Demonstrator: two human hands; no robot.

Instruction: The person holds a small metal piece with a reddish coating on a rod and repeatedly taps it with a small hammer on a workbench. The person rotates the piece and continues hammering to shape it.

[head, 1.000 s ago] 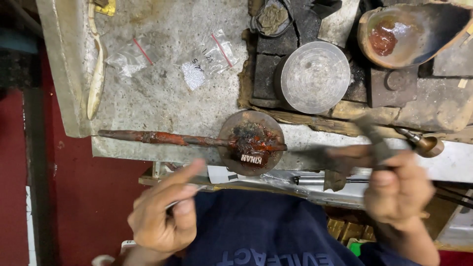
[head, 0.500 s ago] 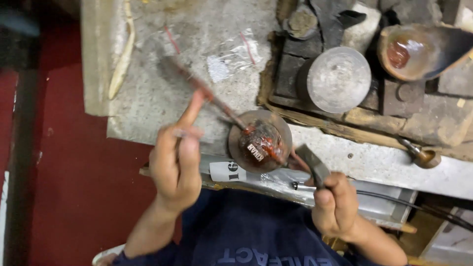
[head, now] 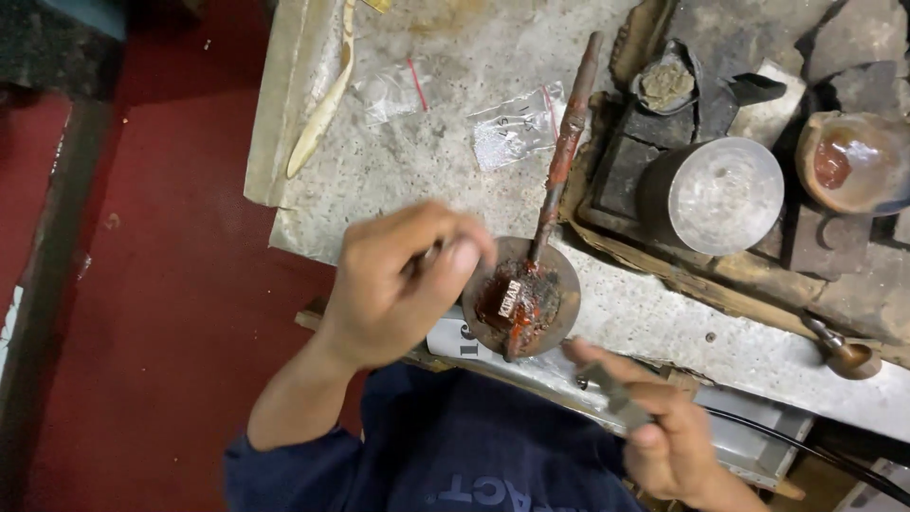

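The left hand [head: 398, 280] is closed, with the fingers curled and the thumb pressed on the rim of a round, rusty metal disc [head: 521, 296] covered with dark red wax. A small white piece [head: 507, 297] sits in this wax; what it is I cannot tell. The disc is at the front edge of the grey, speckled stone worktop [head: 455, 180], just in front of the person's dark blue shirt [head: 445, 455]. A long, rusty red rod [head: 562, 152] goes up from the disc and leans to the right, over the worktop.

The right hand [head: 668, 436] is lower and to the right, just beside the disc. It is closed on a thin grey metal tool [head: 611, 393], which points toward the disc.

On the worktop lie 2 small clear plastic bags [head: 517, 128] and a pale curved stick [head: 322, 114]. To the right stand a shiny round metal cylinder [head: 720, 194], a bowl with red liquid [head: 848, 161] and a small brass spoon [head: 844, 356]. The floor [head: 171, 284] is dark red.
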